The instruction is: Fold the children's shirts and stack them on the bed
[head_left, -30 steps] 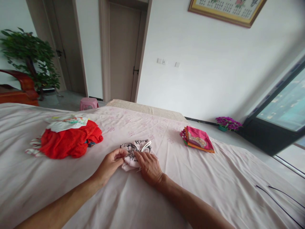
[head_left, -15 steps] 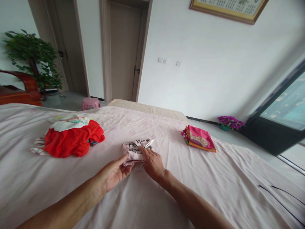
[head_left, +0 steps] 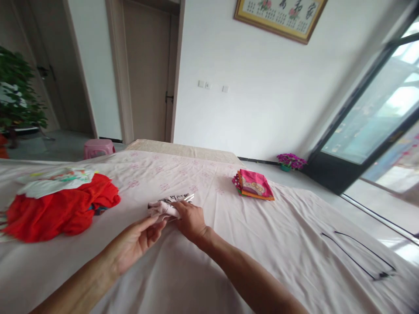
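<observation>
A small folded pale pink garment (head_left: 165, 208) with black printing lies on the bed-like surface in front of me, a white cord showing at its right side. My left hand (head_left: 139, 240) pinches its near left edge between thumb and fingers, and that edge is lifted and bunched. My right hand (head_left: 192, 221) grips the right side, fingers pressed over the cloth and partly hiding it. Which kind of garment it is, I cannot tell.
To the left sits a loose heap of red clothes (head_left: 65, 213) with a white printed piece (head_left: 59, 181) on top. A folded pink and orange stack (head_left: 255, 184) lies at the right. Black-framed glasses (head_left: 356, 257) rest on the pale sheet (head_left: 262, 244).
My left hand has raised and turned the garment's near edge inward over the print. The view has swung right, so everything sits further left and the glasses show more fully.
</observation>
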The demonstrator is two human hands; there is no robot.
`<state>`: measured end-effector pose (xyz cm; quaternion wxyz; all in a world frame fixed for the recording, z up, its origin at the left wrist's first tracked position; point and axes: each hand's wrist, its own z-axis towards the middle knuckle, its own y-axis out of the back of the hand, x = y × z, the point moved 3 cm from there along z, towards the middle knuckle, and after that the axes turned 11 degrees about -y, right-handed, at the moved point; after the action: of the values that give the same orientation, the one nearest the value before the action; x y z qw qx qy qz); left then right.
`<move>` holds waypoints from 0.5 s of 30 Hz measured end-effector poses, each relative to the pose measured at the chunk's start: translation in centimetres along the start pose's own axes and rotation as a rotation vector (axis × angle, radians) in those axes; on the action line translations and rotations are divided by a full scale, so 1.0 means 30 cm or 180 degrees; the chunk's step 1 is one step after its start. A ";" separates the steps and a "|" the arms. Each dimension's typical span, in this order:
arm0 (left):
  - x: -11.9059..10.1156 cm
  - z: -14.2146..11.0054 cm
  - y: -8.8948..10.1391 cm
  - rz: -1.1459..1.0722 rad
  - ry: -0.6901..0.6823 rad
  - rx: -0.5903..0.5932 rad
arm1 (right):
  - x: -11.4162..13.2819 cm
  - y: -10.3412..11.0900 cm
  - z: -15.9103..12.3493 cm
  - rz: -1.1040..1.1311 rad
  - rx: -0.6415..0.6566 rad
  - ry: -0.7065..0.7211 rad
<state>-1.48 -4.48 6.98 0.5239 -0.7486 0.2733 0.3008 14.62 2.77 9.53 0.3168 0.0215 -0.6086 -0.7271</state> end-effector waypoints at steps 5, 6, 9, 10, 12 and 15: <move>0.005 0.009 0.054 0.0753 0.0171 0.0165 | -0.080 0.211 0.012 0.0655 0.0052 -0.0386; 0.008 0.014 0.064 0.0897 0.0144 0.0200 | -0.116 0.254 0.015 0.0843 0.0084 -0.0476; 0.013 0.032 0.086 0.1493 -0.0112 0.0256 | -0.264 0.377 0.030 0.1299 0.0066 -0.0656; 0.015 0.040 0.091 0.1740 -0.0214 0.0266 | -0.324 0.421 0.039 0.1315 0.0001 -0.0700; 0.022 0.060 0.099 0.2191 -0.0375 0.0284 | -0.453 0.523 0.059 0.1094 -0.0263 -0.0873; 0.044 0.097 0.102 0.2654 -0.0464 0.0345 | -0.630 0.708 0.096 0.0183 -0.0901 -0.1217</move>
<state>-3.30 -2.78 3.34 0.4139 -0.5222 0.5303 0.5242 37.75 13.25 22.68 0.2162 -0.1785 -0.5499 -0.7867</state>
